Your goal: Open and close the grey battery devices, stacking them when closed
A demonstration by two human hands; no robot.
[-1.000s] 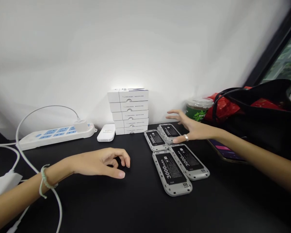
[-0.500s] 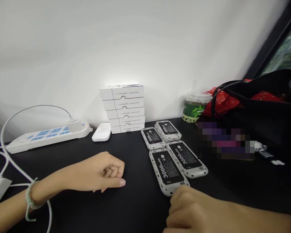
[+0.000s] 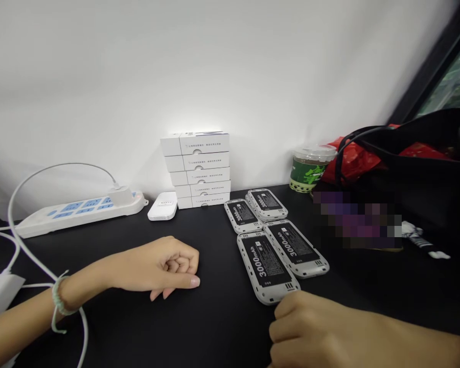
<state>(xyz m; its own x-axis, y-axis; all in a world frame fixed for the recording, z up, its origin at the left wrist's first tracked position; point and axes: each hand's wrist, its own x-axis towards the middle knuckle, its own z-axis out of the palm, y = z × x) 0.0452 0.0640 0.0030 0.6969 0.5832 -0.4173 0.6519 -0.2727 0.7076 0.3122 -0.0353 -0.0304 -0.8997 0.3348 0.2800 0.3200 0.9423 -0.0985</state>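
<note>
My left hand point(image 3: 157, 266) rests on the black tabletop point(image 3: 210, 337), fingers loosely curled and thumb stretched along them; nothing shows in it. At the bottom right, my right hand point(image 3: 325, 327) is closed, knuckles up, with its fingertips hidden beneath. Its index finger is by the lower end of the nearest pale handheld device point(image 3: 268, 266), touching or very close. Several such devices lie together, their black batteries marked 3000mAh facing up. Beside the nearest is another long device point(image 3: 296, 248); behind them are a small-looking device point(image 3: 243, 215) and one apparently stacked device point(image 3: 267, 204).
A stack of white boxes point(image 3: 203, 171) stands against the wall, beside several stacked white covers point(image 3: 163, 206). Leftward lie a power strip point(image 3: 80, 212) and a white cable point(image 3: 32, 255). At right are a drink cup point(image 3: 310, 171), a black bag point(image 3: 417, 189) and a striped trinket point(image 3: 419, 237).
The whole view has shifted slightly, with things a little higher and to the right. Both hands keep nearly the same pose, and the devices stay in the same arrangement.
</note>
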